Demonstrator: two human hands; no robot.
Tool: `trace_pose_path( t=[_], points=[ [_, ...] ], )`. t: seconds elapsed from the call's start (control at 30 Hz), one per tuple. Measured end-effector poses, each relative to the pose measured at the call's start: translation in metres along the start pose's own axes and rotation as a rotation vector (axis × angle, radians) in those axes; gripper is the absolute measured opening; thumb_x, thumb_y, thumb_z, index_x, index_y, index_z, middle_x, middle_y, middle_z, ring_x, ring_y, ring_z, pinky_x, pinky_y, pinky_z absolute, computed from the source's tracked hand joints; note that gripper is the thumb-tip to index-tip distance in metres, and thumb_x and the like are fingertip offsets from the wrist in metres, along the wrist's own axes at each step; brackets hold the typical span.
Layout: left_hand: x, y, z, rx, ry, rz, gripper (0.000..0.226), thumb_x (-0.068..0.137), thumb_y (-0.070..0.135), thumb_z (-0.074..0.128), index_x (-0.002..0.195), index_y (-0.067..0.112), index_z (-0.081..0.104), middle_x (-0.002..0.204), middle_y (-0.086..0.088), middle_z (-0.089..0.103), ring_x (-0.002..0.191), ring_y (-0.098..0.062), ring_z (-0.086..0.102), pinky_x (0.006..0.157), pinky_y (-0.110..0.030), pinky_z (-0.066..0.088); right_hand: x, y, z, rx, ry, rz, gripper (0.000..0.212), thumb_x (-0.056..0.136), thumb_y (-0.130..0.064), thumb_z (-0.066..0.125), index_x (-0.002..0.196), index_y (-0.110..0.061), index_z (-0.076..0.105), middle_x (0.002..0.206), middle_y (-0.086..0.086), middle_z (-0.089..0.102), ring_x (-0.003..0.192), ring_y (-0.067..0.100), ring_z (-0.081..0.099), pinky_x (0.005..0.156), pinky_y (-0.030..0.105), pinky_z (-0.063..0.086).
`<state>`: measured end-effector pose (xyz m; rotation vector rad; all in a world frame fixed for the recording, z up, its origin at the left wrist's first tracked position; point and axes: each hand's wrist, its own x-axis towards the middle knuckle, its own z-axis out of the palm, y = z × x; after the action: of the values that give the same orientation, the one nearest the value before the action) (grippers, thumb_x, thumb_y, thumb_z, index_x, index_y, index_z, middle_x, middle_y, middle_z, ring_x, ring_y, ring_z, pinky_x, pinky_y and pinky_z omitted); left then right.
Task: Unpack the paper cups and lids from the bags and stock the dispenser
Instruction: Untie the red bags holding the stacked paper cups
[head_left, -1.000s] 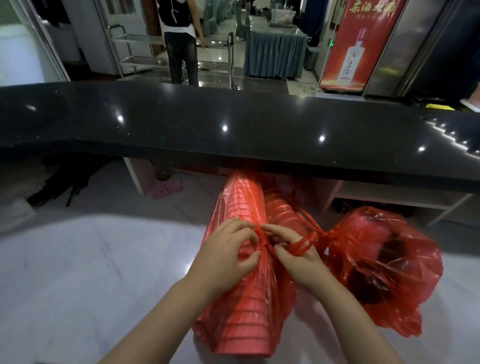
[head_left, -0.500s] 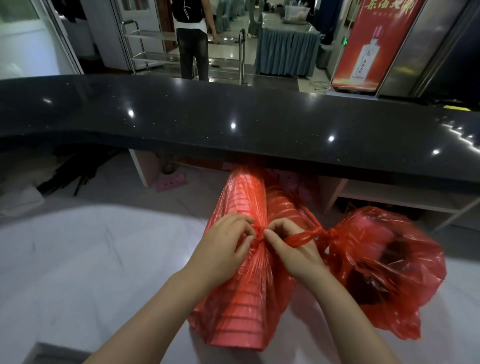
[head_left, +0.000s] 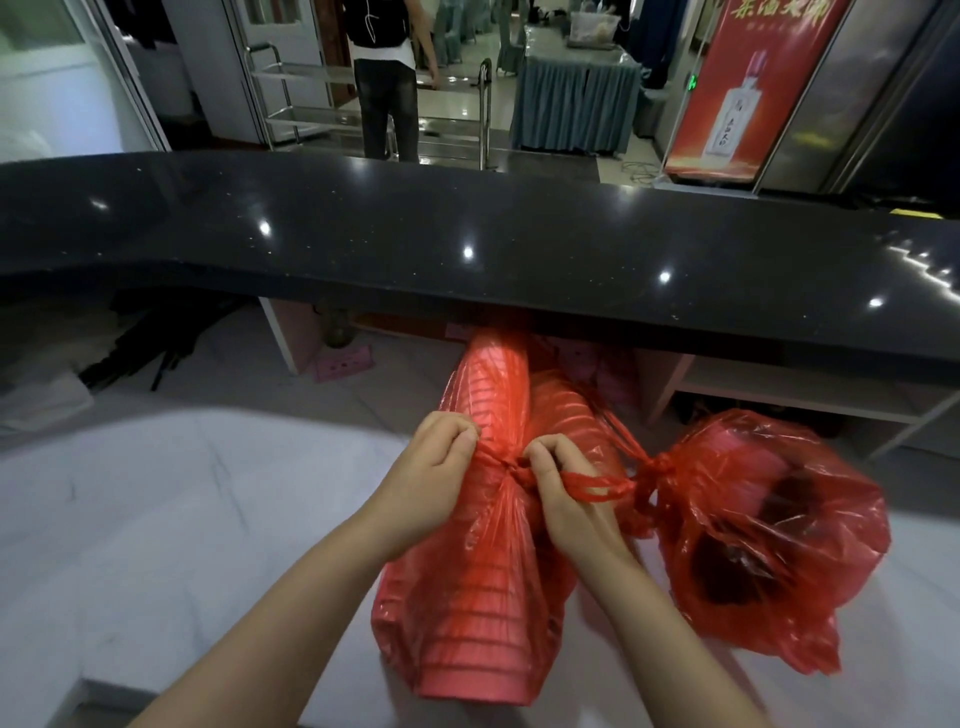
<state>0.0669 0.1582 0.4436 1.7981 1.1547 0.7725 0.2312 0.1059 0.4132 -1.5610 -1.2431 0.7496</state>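
— Pinching what?
— The knot (head_left: 511, 467) on the red bag (head_left: 467, 613) of stacked cups — left hand (head_left: 431, 480) and right hand (head_left: 563, 499), both grips tight on it.
— Where?
— On the white desk (head_left: 182, 519), beside another bag (head_left: 769, 545).

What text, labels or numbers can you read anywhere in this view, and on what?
Tall red banner behind the black counter: yellow Chinese characters along its top, cut off by the frame and too blurred to read.
White bottle pictured on that banner: label too small to read.
Red plastic bags and stacked cups: no print visible.
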Motion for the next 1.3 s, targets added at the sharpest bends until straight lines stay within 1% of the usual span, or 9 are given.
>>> trace_pose_path(
  t=[0.13, 0.33, 0.5, 0.57, 0.77, 0.9, 1.07, 1.2, 1.3],
  points=[
    [-0.001, 0.002, -0.01, -0.301, -0.096, -0.187, 0.026, 0.106, 0.02, 0.041, 0.1, 0.013, 0.066, 0.099, 0.005, 0.065, 0.092, -0.007, 0.059, 0.088, -0.021, 0.047, -0.003, -0.004, 0.004, -0.007, 0.023, -0.014, 0.037, 0.106, -0.029, 0.038, 0.074, -0.031, 0.056, 0.07, -0.025, 0.061, 0.071, -0.004, 0.058, 0.07, 0.012, 0.042],
    [0.001, 0.002, -0.029, -0.801, -0.11, -0.323, 0.032, 0.105, 0.012, 0.037, 0.097, -0.001, 0.066, 0.084, -0.006, 0.063, 0.077, -0.011, 0.055, 0.077, -0.023, 0.051, 0.004, -0.002, 0.001, -0.008, 0.031, 0.127, 0.038, 0.105, -0.036, 0.037, 0.078, -0.023, 0.06, 0.075, -0.009, 0.063, 0.069, -0.01, 0.059, 0.065, 0.006, 0.041],
    [0.002, -0.004, -0.031, -0.888, -0.114, -0.325, 0.032, 0.104, 0.013, 0.039, 0.094, 0.0, 0.067, 0.088, -0.008, 0.058, 0.088, -0.023, 0.044, 0.086, -0.032, 0.044, 0.004, 0.0, -0.006, -0.044, -0.001, 0.164, 0.042, 0.106, -0.034, 0.038, 0.092, -0.004, 0.063, 0.082, -0.001, 0.064, 0.067, -0.018, 0.055, 0.061, 0.001, 0.038],
    [0.001, -0.005, -0.033, -0.869, -0.107, -0.32, 0.031, 0.104, 0.015, 0.041, 0.095, 0.002, 0.067, 0.089, -0.007, 0.059, 0.09, -0.023, 0.046, 0.085, -0.031, 0.048, 0.003, 0.001, -0.006, -0.053, 0.008, 0.171, 0.04, 0.105, -0.036, 0.039, 0.091, -0.008, 0.065, 0.081, -0.006, 0.065, 0.069, -0.018, 0.055, 0.062, 0.002, 0.038],
    [-0.003, -0.004, -0.036, -0.638, -0.182, -0.194, 0.036, 0.105, 0.02, 0.039, 0.104, -0.003, 0.067, 0.103, -0.011, 0.07, 0.103, -0.019, 0.061, 0.099, -0.037, 0.044, -0.001, -0.001, -0.014, 0.067, -0.098, 0.115, 0.04, 0.095, -0.046, 0.051, 0.074, -0.014, 0.058, 0.066, -0.013, 0.055, 0.065, -0.002, 0.052, 0.066, 0.012, 0.042],
    [-0.006, -0.001, -0.035, -0.412, -0.169, -0.074, 0.036, 0.092, -0.002, 0.043, 0.088, 0.016, 0.074, 0.106, -0.005, 0.074, 0.106, -0.017, 0.066, 0.09, -0.025, 0.05, -0.011, -0.002, -0.023, 0.052, -0.233, 0.021, 0.006, 0.092, -0.025, 0.068, 0.093, -0.019, 0.068, 0.092, -0.011, 0.069, 0.088, 0.0, 0.062, 0.081, 0.011, 0.046],
    [-0.001, -0.002, -0.025, -0.06, -0.15, 0.11, 0.048, 0.082, -0.017, 0.05, 0.098, 0.022, 0.074, 0.1, 0.01, 0.072, 0.102, -0.002, 0.062, 0.09, -0.015, 0.046, -0.015, -0.003, -0.027, 0.063, -0.237, -0.023, 0.009, 0.091, -0.015, 0.07, 0.099, -0.018, 0.072, 0.098, -0.01, 0.071, 0.096, 0.003, 0.065, 0.085, 0.013, 0.046],
    [0.02, -0.011, -0.017, 0.316, -0.21, 0.385, 0.037, 0.084, 0.01, 0.065, 0.109, 0.036, 0.071, 0.104, 0.024, 0.068, 0.103, -0.007, 0.058, 0.096, -0.028, 0.042, -0.017, -0.005, -0.02, 0.142, -0.139, -0.068, 0.007, 0.094, -0.018, 0.066, 0.094, -0.015, 0.073, 0.093, -0.003, 0.073, 0.09, 0.01, 0.068, 0.08, 0.018, 0.051],
    [0.028, -0.01, -0.013, 0.475, -0.245, 0.447, 0.026, 0.088, 0.044, 0.055, 0.111, 0.042, 0.068, 0.11, 0.024, 0.065, 0.105, -0.006, 0.058, 0.095, -0.039, 0.041, -0.017, -0.006, -0.016, 0.156, -0.104, -0.033, 0.01, 0.096, -0.023, 0.064, 0.094, -0.018, 0.073, 0.091, -0.009, 0.073, 0.089, 0.005, 0.068, 0.077, 0.019, 0.051]
  ],
)
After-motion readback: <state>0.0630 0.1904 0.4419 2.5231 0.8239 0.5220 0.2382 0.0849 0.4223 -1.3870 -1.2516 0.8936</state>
